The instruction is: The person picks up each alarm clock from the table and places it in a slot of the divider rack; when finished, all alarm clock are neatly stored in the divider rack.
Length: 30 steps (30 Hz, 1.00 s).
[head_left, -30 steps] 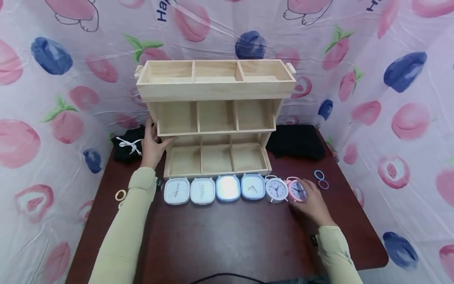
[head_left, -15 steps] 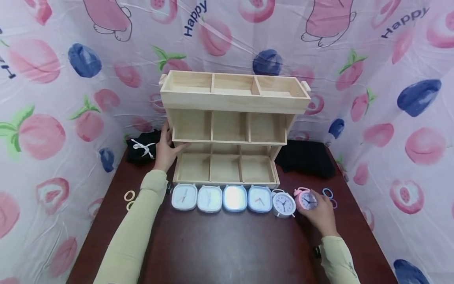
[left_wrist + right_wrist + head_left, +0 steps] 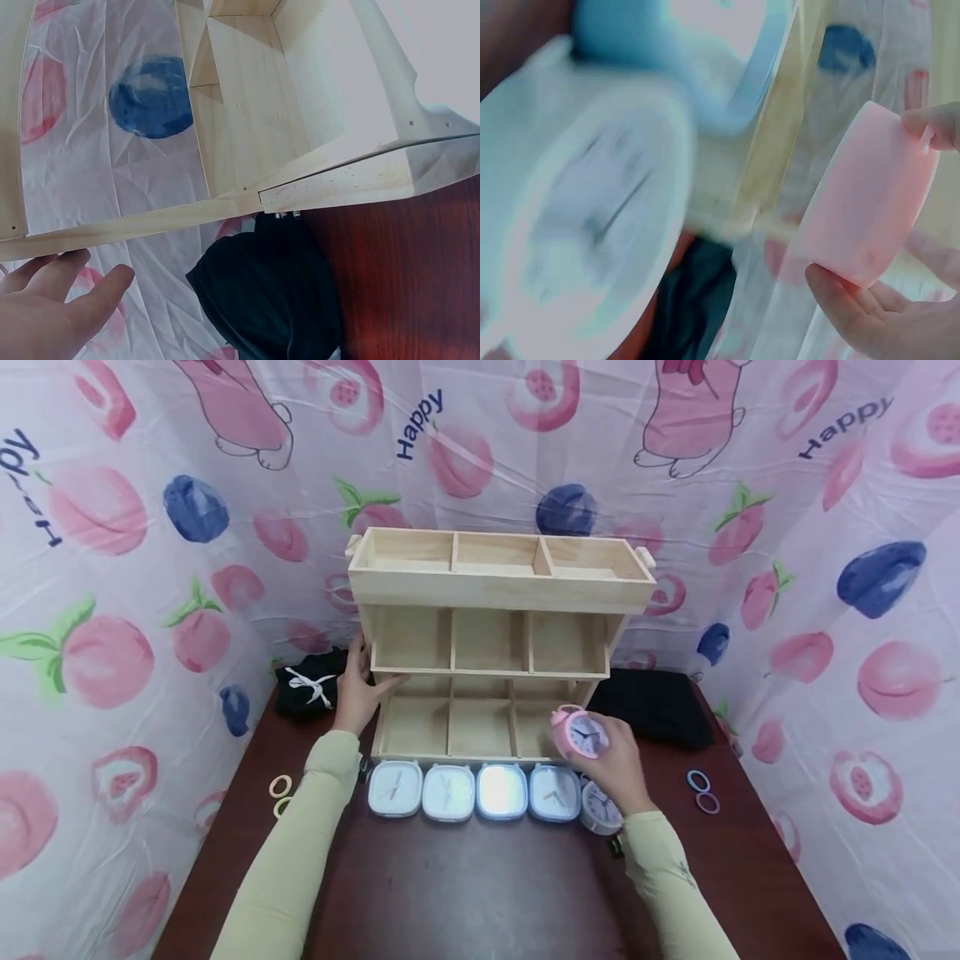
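Observation:
My right hand [image 3: 621, 768] grips a pink twin-bell alarm clock [image 3: 585, 734], raised in front of the lower right compartment of the wooden tiered box [image 3: 502, 591]. In the right wrist view, thumb and fingers close round the pink clock's [image 3: 859, 199] smooth side. Below that hand stands a white round alarm clock [image 3: 600, 810], partly covered by the wrist. My left hand [image 3: 357, 693] rests against the box's left side, thumb under the middle tier. In the left wrist view, its fingers [image 3: 101, 296] are extended, their tips at a wooden slat [image 3: 142, 226].
Several square clocks [image 3: 447, 793] stand in a row before the box. A black cloth bundle with white cord [image 3: 309, 685] lies left, a folded black cloth [image 3: 652, 706] right. Small rings, blue [image 3: 697, 781] and yellow [image 3: 281, 786], lie at the table's sides. Patterned curtains surround the table.
My right hand has lifted the pink alarm clock off the table and carried it left and up toward the box. The left hand stays at the box's side; the head view has shifted.

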Each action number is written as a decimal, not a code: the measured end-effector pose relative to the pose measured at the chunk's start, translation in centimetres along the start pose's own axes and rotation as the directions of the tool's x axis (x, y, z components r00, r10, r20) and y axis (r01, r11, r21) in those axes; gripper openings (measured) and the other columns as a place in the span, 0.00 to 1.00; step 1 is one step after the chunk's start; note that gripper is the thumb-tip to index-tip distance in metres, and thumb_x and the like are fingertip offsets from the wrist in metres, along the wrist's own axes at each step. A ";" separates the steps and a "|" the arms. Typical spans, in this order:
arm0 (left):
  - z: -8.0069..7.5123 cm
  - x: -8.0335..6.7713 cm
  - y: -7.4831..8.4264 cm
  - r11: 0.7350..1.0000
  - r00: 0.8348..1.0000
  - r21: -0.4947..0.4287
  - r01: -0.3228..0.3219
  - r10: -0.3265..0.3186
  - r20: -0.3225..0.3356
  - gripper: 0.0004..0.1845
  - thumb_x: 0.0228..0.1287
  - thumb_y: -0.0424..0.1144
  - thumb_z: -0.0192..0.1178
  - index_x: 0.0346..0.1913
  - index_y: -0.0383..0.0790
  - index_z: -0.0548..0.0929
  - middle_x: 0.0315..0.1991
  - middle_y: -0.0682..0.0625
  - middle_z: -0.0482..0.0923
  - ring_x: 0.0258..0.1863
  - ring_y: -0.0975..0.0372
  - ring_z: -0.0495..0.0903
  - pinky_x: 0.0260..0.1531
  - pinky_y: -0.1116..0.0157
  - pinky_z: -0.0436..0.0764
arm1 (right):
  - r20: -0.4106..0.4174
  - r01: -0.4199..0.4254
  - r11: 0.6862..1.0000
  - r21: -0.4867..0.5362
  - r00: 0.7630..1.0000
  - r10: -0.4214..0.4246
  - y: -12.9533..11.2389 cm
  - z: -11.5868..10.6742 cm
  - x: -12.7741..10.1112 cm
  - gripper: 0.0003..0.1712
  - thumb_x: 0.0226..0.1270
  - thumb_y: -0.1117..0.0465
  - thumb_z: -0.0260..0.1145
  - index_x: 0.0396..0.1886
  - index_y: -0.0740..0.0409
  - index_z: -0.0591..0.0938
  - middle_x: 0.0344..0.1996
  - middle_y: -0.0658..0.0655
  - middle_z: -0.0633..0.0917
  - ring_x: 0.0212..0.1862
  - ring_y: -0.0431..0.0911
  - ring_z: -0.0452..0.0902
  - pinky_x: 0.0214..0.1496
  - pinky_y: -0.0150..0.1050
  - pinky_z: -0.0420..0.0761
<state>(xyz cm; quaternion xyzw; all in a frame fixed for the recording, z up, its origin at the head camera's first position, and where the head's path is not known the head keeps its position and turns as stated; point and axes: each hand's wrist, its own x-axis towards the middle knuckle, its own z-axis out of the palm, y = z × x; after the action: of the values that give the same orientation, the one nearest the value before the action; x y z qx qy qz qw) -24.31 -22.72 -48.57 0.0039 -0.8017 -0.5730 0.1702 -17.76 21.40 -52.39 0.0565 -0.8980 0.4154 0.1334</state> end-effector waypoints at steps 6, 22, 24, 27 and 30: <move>0.4 -0.3 -0.1 1.000 1.000 0.003 0.011 -0.011 0.004 0.60 0.60 0.36 0.81 0.86 0.67 0.53 0.81 0.36 0.65 0.80 0.46 0.68 0.81 0.49 0.70 | 0.160 -0.070 0.993 -0.098 0.983 0.085 -1.4 2.9 2.2 0.41 0.53 0.54 0.84 0.65 0.64 0.81 0.61 0.72 0.81 0.63 0.65 0.77 0.66 0.64 0.79; 0.4 -0.5 0.3 1.000 1.000 -0.001 0.009 -0.009 0.024 0.60 0.61 0.37 0.80 0.87 0.61 0.51 0.82 0.35 0.62 0.82 0.46 0.64 0.83 0.51 0.66 | 0.239 -0.078 0.966 -0.248 0.961 0.139 0.6 6.4 3.5 0.27 0.53 0.52 0.85 0.47 0.63 0.85 0.55 0.68 0.82 0.53 0.62 0.80 0.53 0.60 0.83; 0.3 -0.5 0.3 1.000 1.000 -0.001 0.007 -0.007 0.022 0.60 0.61 0.37 0.80 0.87 0.62 0.50 0.83 0.35 0.61 0.82 0.46 0.64 0.83 0.51 0.66 | 0.229 -0.043 0.965 -0.258 0.968 0.104 0.8 6.7 3.5 0.24 0.51 0.54 0.85 0.41 0.63 0.85 0.51 0.66 0.84 0.51 0.61 0.81 0.51 0.58 0.83; 0.0 -0.4 0.4 1.000 1.000 0.002 0.007 -0.007 0.020 0.60 0.61 0.37 0.80 0.87 0.64 0.50 0.83 0.36 0.61 0.83 0.47 0.63 0.83 0.50 0.66 | 0.221 -0.001 0.964 -0.265 0.973 0.062 0.9 6.7 3.4 0.20 0.50 0.55 0.85 0.35 0.63 0.86 0.45 0.65 0.87 0.47 0.60 0.83 0.49 0.57 0.84; -0.2 -0.4 0.5 1.000 1.000 0.009 0.009 -0.010 0.020 0.61 0.61 0.37 0.80 0.87 0.65 0.50 0.83 0.35 0.60 0.83 0.47 0.63 0.83 0.50 0.66 | 0.225 0.011 0.962 -0.272 0.973 0.053 0.5 6.0 3.0 0.18 0.54 0.55 0.82 0.36 0.64 0.89 0.51 0.69 0.88 0.52 0.65 0.82 0.54 0.60 0.84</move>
<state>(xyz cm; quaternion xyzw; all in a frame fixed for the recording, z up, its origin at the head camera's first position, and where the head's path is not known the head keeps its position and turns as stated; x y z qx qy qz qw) -23.78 -22.66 -48.20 0.0026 -0.8058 -0.5703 0.1594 -21.93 17.19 -55.63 0.0758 -0.9565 0.2802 0.0304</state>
